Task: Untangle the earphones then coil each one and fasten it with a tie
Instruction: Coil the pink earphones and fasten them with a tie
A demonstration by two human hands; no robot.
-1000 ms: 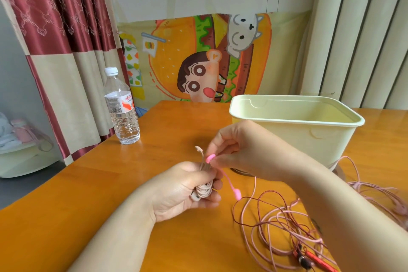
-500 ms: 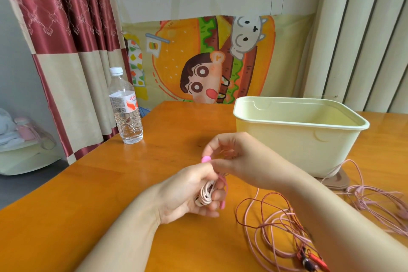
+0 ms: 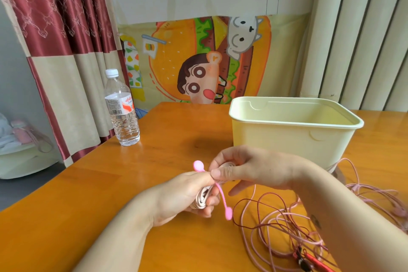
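The coiled earphone (image 3: 202, 200) is largely covered by the left hand (image 3: 183, 196) and right hand (image 3: 254, 169); the thumbs conceal the pink tie (image 3: 223, 196) mid-length. The tangled cables (image 3: 276, 223) pass beneath the right forearm (image 3: 353, 216) and leave the bottom edge.

Left grip (image 3: 185, 196), right grip (image 3: 249, 171), curled, touching.

The pink tie (image 3: 222, 195) now drapes across the coiled earphone (image 3: 202, 199), its lower end dangling free
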